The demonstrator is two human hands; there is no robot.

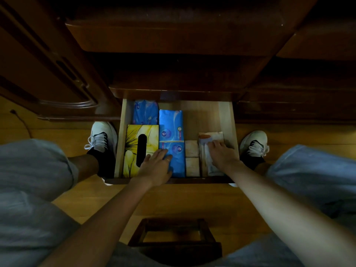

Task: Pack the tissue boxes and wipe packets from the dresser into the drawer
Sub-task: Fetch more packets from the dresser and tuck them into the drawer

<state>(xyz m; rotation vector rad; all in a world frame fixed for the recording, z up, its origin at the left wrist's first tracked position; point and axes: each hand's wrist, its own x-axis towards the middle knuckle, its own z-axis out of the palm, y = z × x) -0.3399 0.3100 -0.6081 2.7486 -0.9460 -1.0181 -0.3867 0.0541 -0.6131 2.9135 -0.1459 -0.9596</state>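
The open wooden drawer holds a yellow flowered tissue box at the left. Behind it lies a blue patterned packet. Two blue tissue packs lie in line, one farther back and one nearer. Two small beige packets sit beside them. A white and orange wipe packet lies at the right. My left hand rests flat, fingers straight, across the yellow box and the near blue pack. My right hand presses flat on the wipe packet.
The dark wooden dresser rises above the drawer, with a cabinet door at the left. White shoes stand on the wooden floor on both sides. A small dark wooden stool sits below my arms. The drawer's back right floor is bare.
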